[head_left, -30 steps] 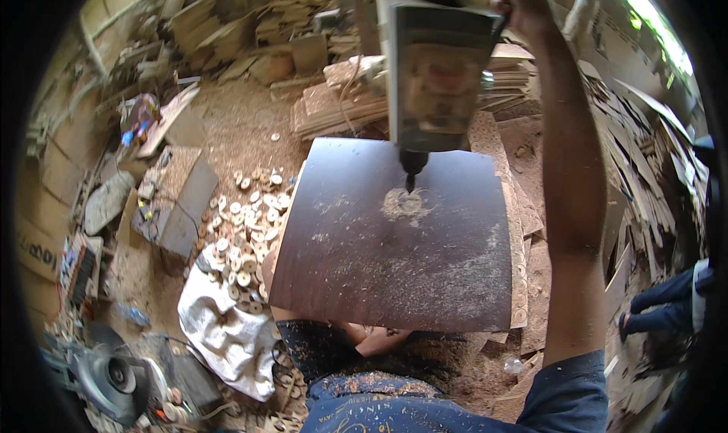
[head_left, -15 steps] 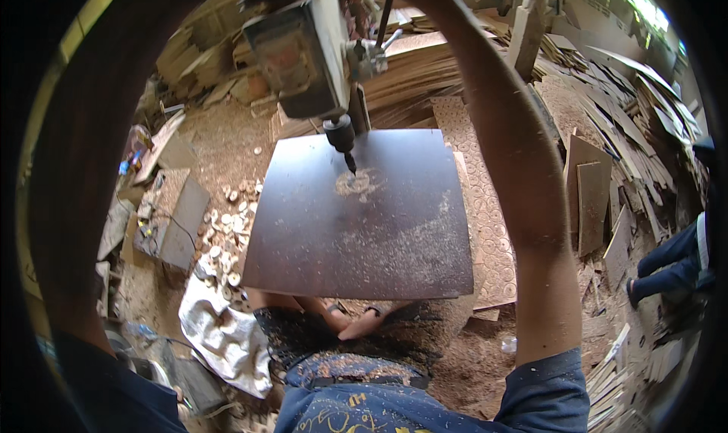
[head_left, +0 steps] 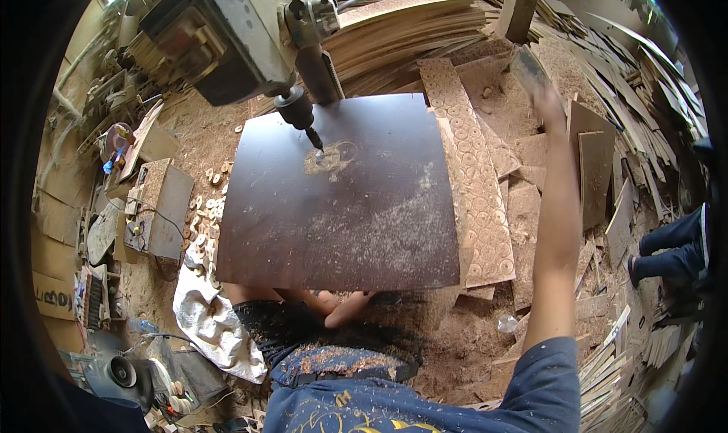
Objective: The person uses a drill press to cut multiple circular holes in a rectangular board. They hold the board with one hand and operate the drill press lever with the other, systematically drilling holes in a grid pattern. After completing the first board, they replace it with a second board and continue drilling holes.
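Observation:
My right hand (head_left: pixel 547 99) reaches far out to the upper right and is closed on a thin greyish wooden piece (head_left: pixel 525 65), blurred, above the scrap boards. My left hand (head_left: pixel 334 309) lies low by my lap, partly hidden under the near edge of the dark metal table (head_left: pixel 364 228). Whether it holds anything is hidden. The drill bit (head_left: pixel 312 137) of the drill press (head_left: pixel 227 31) hangs just above a ring of sawdust (head_left: pixel 331 158) on the table. A long wooden strip full of round cut-outs (head_left: pixel 474 190) lies along the table's right side.
Stacks of thin boards (head_left: pixel 409 31) stand behind the machine, and loose board offcuts (head_left: pixel 599 175) cover the floor at right. Small wooden discs (head_left: pixel 201 221), a box (head_left: pixel 155 209) and a white sack (head_left: pixel 205 319) lie at left. Another person's legs (head_left: pixel 671 243) show at far right.
My right arm has left the top of the drill press and swung out to the right, over the scrap boards. The view has turned, so the table now sits left of centre.

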`<state>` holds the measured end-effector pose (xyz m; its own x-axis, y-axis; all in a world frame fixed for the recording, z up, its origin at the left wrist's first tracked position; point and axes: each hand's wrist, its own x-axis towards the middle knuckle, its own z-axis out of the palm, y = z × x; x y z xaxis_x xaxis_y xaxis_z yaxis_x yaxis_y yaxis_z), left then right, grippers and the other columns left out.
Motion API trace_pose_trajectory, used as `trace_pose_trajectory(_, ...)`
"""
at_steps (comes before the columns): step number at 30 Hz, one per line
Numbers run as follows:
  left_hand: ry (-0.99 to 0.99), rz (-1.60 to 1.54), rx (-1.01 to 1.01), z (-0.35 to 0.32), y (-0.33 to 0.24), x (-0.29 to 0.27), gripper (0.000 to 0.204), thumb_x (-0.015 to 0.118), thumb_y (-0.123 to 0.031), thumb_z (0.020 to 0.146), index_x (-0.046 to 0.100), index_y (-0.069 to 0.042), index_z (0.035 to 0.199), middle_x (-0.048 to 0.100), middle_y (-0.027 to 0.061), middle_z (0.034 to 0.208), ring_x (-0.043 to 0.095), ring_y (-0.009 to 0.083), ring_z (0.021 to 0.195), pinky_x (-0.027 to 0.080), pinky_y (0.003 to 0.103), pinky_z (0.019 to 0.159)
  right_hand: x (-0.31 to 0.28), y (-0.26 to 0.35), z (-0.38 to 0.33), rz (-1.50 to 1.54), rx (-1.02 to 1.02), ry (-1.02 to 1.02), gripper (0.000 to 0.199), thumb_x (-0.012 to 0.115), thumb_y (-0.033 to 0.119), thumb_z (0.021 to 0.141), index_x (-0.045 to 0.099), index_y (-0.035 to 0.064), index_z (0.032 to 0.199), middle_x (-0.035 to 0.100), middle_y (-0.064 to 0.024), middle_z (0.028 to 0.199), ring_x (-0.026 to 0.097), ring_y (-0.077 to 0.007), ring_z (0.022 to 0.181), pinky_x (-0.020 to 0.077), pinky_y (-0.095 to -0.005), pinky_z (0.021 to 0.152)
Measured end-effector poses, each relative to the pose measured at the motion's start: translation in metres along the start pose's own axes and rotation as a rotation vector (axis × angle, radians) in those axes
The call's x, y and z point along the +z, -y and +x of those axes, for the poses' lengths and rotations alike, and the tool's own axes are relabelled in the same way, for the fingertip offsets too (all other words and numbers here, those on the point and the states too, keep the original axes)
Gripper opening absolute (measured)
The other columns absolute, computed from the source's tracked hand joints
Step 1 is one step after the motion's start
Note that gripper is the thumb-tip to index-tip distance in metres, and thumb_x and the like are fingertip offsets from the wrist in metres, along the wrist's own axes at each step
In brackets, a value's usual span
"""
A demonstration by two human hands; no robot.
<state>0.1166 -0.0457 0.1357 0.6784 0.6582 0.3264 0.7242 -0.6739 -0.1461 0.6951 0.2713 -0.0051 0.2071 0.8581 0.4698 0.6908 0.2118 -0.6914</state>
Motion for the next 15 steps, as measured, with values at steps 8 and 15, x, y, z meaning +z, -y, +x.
trace_pose_trajectory(8,0.016,0.017,-0.018,0.010,0.001,-0.003,0.039,0.053,-0.021,0.102,0.058,0.004,0.131,0.062,0.0181,0.128,0.057,0.0258,0.122,0.042,0.039,0.107,0.142,-0.134,-0.413,-0.772,0.896,0.609,0.109,0.074,0.049,0.084,0.011,0.0084,0.163,0.011,-0.0280,0.167,0.011,-0.0454,0.155,0.0211,-0.0632,0.121)
trace_pose_trajectory(15,0.029,0.040,-0.015,0.015,0.005,-0.004,0.037,0.055,-0.021,0.101,0.060,0.003,0.129,0.063,0.0177,0.124,0.058,0.0259,0.118,0.043,0.039,0.104,0.190,-0.134,-0.432,-0.978,0.818,0.569,0.055,0.039,0.020,0.106,0.026,0.0099,0.159,0.014,-0.0335,0.163,0.023,-0.0594,0.144,0.0366,-0.0786,0.100)
